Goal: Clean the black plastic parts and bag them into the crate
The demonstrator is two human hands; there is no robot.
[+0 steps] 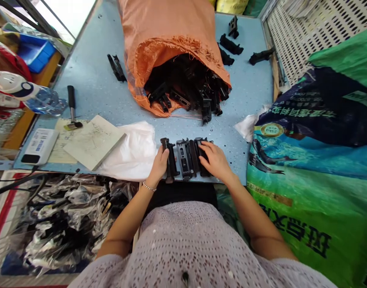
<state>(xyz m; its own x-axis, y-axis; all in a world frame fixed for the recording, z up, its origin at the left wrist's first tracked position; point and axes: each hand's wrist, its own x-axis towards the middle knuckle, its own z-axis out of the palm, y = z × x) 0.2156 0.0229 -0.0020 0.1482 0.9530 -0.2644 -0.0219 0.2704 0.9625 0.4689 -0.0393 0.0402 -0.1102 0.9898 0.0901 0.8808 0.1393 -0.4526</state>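
Observation:
Several long black plastic parts lie side by side in a row near the table's front edge. My left hand is closed on the leftmost black part, thumb on top and the other fingers mostly hidden behind it. At the row's right end, my right hand curls its fingers over another black part, covering much of it. Beyond the row, an orange woven sack lies with its mouth towards me, and a heap of similar black parts shows inside.
Loose black parts lie left and right of the sack. White plastic bags, a square board, a brush and a white device are on the left. A crate of bagged parts stands below; a green-blue sack borders the right.

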